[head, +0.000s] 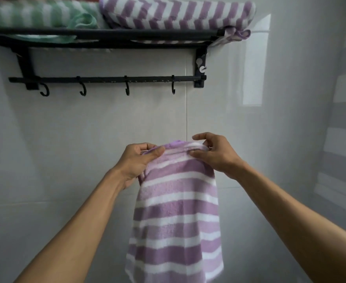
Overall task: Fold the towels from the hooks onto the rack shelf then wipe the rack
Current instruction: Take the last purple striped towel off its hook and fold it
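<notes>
Both hands hold one purple-and-white striped towel by its top edge, below the black wall rack. Left hand is closed on the towel's upper left corner, thumb on top. Right hand pinches the upper right edge, index finger raised free. The towel hangs straight down between the forearms. On the rack shelf lie a folded green striped towel at left and a folded purple striped towel at right. Four hooks on the lower bar are bare.
</notes>
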